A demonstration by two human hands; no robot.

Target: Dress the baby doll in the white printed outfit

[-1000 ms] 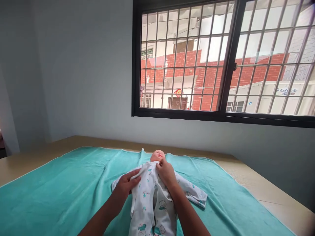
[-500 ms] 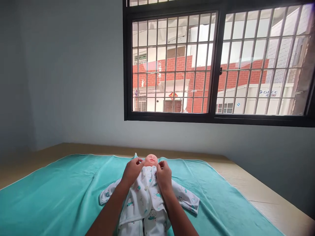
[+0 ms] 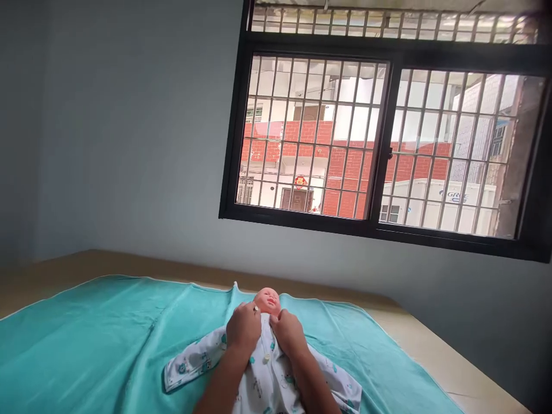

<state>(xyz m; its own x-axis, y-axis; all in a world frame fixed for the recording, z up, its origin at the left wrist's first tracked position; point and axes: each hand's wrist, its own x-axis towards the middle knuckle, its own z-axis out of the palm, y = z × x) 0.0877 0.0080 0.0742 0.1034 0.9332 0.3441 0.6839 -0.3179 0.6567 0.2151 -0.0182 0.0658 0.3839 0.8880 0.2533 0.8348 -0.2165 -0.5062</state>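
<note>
A baby doll [image 3: 268,301] lies face up, its head pointing away from me. It is dressed in a white baby shirt [image 3: 269,368] printed with small teal figures, both long sleeves spread to the sides. My left hand [image 3: 244,329] is closed on the left side of the shirt's collar, and a small pale fastener shows by its fingertips. On the collar's other side, my right hand [image 3: 288,332] pinches the cloth just under the doll's chin. Another pale fastener sits lower on the shirt front. My fingers hide most of the neckline.
Under the doll a teal blanket [image 3: 99,339] with shallow folds covers much of a light wooden surface [image 3: 414,339]. A grey wall [image 3: 129,144] rises behind it, with a dark-framed barred window [image 3: 304,225] on the right.
My hands have drawn closer together at the collar, and the left has closed on its edge. The camera view has tilted, with the doll now slightly lower.
</note>
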